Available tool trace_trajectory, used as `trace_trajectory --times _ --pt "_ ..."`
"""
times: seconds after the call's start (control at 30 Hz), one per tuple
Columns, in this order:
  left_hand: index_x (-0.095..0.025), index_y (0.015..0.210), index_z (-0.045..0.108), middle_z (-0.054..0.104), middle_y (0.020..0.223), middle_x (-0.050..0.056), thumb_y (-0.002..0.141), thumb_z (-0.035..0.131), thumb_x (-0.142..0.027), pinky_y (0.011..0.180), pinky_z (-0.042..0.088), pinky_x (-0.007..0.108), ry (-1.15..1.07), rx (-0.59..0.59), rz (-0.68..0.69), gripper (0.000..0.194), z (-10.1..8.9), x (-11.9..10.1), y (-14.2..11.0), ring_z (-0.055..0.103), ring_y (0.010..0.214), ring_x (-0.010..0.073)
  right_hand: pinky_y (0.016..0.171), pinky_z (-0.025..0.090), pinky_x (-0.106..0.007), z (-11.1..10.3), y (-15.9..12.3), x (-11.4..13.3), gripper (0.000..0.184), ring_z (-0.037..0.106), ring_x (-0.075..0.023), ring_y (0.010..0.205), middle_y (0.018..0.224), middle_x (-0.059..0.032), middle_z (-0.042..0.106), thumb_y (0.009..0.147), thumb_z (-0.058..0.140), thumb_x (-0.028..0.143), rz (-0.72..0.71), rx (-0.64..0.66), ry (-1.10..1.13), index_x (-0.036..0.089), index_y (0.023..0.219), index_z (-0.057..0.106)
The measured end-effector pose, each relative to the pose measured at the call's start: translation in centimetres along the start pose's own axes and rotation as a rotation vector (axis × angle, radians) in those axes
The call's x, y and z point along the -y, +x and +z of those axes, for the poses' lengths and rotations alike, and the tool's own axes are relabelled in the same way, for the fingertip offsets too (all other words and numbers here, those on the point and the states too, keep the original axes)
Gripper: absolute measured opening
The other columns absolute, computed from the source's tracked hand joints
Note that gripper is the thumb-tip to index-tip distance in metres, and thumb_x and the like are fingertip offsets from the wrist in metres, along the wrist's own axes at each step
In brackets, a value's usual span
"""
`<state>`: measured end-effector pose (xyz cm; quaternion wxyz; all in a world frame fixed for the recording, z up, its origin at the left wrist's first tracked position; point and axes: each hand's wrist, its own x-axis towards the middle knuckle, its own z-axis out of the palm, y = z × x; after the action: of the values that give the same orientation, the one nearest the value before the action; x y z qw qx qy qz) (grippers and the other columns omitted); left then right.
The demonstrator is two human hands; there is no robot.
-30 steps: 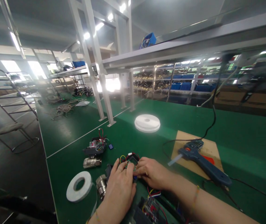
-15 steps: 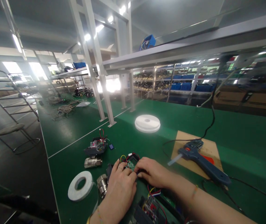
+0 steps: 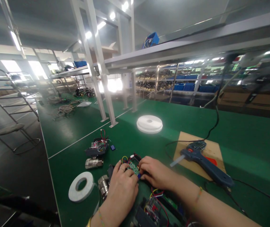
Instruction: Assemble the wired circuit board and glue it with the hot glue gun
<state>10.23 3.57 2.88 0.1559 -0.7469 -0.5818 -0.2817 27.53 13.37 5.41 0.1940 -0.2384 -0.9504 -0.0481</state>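
My left hand and my right hand meet over a small green circuit board with red, yellow and black wires, at the near middle of the green bench. Both hands pinch the board, the left from the near left, the right from the right. Under my left hand lies a dark housing with a metal valve body at its left end. A second wired assembly sits close to me, below my right wrist.
A white tape roll lies left of my hands. Behind it lie another wired module and metal valve. A blue glue gun rests on a cardboard sheet at right. A white disc stack sits farther back.
My hands have shifted slightly on the circuit board, and more of its green face shows between my fingers. Nothing else on the bench has moved.
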Motion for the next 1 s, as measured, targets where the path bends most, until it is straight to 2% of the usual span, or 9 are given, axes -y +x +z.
trace_trajectory --times 0.27,0.37,0.5,0.57,0.67,0.73,0.87,0.93,1.0 --pt "-0.027 0.088 0.072 0.070 0.108 -0.003 0.086 0.053 -0.031 0.128 0.023 0.056 0.002 -0.026 0.018 0.020 0.5 -0.3 0.2 0.050 0.126 0.0200 0.095 0.034 -0.021 0.0 0.6 -0.1 0.023 0.045 -0.0071 0.109 0.113 -0.0020 0.057 0.090 0.048 0.027 -0.008 0.030 -0.057 0.015 0.096 0.066" --pt "-0.031 0.093 0.072 0.069 0.112 -0.005 0.086 0.055 -0.032 0.128 0.023 0.057 -0.014 -0.026 0.034 0.018 -0.1 -0.1 -0.3 0.048 0.130 0.0193 0.094 0.035 -0.019 -0.1 0.5 -0.2 0.023 0.048 -0.0065 0.108 0.115 -0.0019 0.057 0.090 0.049 0.028 0.003 0.048 -0.066 0.016 0.097 0.067" --pt "-0.043 0.114 0.065 0.049 0.144 -0.011 0.087 0.050 -0.051 0.131 0.020 0.056 -0.085 -0.165 -0.011 0.031 -2.2 2.7 -1.3 0.031 0.147 0.0187 0.099 0.036 -0.015 -0.9 0.6 -0.3 0.024 0.051 -0.0028 0.110 0.118 0.0027 0.058 0.090 0.050 0.026 0.033 0.082 -0.056 0.023 0.102 0.070" --pt "-0.036 0.126 0.061 0.038 0.154 -0.004 0.088 0.042 -0.057 0.129 0.024 0.055 -0.131 -0.235 -0.122 0.047 -2.9 4.5 -1.4 0.030 0.148 0.0210 0.098 0.036 -0.014 -1.5 0.8 -0.4 0.023 0.053 -0.0022 0.110 0.118 0.0039 0.059 0.088 0.052 0.025 0.061 0.105 -0.058 0.023 0.100 0.072" --pt "-0.028 0.135 0.054 0.043 0.148 0.005 0.092 0.029 -0.056 0.125 0.038 0.046 -0.265 -0.118 -0.164 0.057 -2.5 5.7 -1.5 0.046 0.136 0.0173 0.090 0.036 -0.013 -2.4 1.0 -0.4 0.023 0.055 -0.0033 0.105 0.113 0.0026 0.062 0.083 0.054 0.019 0.121 0.135 -0.083 0.020 0.095 0.073" --pt "-0.029 0.138 0.050 0.049 0.141 0.005 0.093 0.025 -0.054 0.121 0.043 0.041 -0.290 -0.079 -0.152 0.058 -1.6 4.9 -1.7 0.052 0.130 0.0141 0.083 0.034 -0.013 -2.8 0.8 -0.4 0.024 0.055 -0.0032 0.099 0.109 0.0007 0.063 0.079 0.054 0.015 0.153 0.155 -0.103 0.018 0.093 0.074" --pt "-0.031 0.144 0.043 0.046 0.145 0.004 0.094 0.027 -0.051 0.121 0.043 0.039 -0.281 -0.092 -0.181 0.056 0.2 1.9 -2.4 0.050 0.133 0.0152 0.072 0.028 -0.014 -3.5 0.0 -0.3 0.026 0.051 -0.0012 0.081 0.098 -0.0028 0.065 0.075 0.052 0.011 0.193 0.191 -0.133 0.014 0.087 0.075" --pt "-0.033 0.147 0.039 0.042 0.150 0.002 0.094 0.028 -0.049 0.124 0.040 0.038 -0.308 -0.092 -0.188 0.056 0.2 1.4 -2.6 0.045 0.139 0.0153 0.073 0.028 -0.014 -3.8 -0.6 -0.1 0.025 0.051 -0.0017 0.081 0.096 -0.0035 0.065 0.077 0.051 0.012 0.210 0.207 -0.140 0.015 0.085 0.075" --pt "-0.033 0.150 0.032 0.034 0.156 0.002 0.091 0.031 -0.057 0.128 0.033 0.043 -0.292 -0.177 -0.242 0.064 -0.8 1.9 -2.3 0.035 0.146 0.0185 0.080 0.033 -0.014 -4.3 -1.1 0.4 0.028 0.054 -0.0035 0.090 0.102 -0.0024 0.064 0.082 0.049 0.015 0.237 0.212 -0.140 0.018 0.090 0.075"
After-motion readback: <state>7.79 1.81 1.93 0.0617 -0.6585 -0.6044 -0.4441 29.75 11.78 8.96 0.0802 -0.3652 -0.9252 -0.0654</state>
